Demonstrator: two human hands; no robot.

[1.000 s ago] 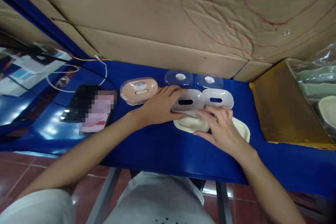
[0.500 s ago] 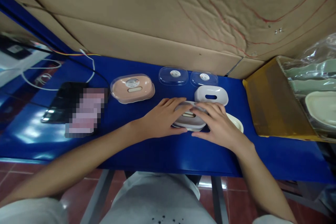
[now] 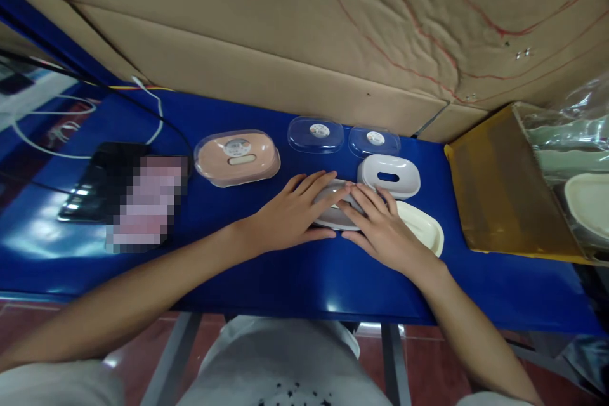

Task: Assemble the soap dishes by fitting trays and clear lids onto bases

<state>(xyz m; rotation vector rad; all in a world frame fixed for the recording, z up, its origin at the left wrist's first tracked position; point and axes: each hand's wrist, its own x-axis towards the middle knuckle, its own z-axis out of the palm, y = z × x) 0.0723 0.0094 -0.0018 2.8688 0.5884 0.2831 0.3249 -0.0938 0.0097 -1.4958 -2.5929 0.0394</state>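
Note:
Both my hands rest on a greyish soap dish (image 3: 339, 219) on the table, and their fingers cover much of its top. My left hand (image 3: 292, 212) grips its left side, fingers over the top and thumb at the near edge. My right hand (image 3: 387, 231) grips the right side in the same way, its fingertips meeting those of the left. Just behind the right hand stands a white soap dish (image 3: 398, 185) with an oval slot. A cream tray (image 3: 425, 231) lies partly under the right wrist. Farther left sits a pink soap dish (image 3: 219, 162) with a clear labelled cover.
Two clear lids (image 3: 302, 136) with round stickers lie near the cardboard wall (image 3: 266, 70). At right, an open carton (image 3: 509, 196) holds plastic-wrapped pale green and cream pieces. On the left are a black device (image 3: 85, 193), a blurred-out pink item (image 3: 150, 200) and cables.
My right hand has shifted left over the greyish dish, and its fingers lie flatter and closer to the left ones. More of the cream tray shows. The view has turned slightly.

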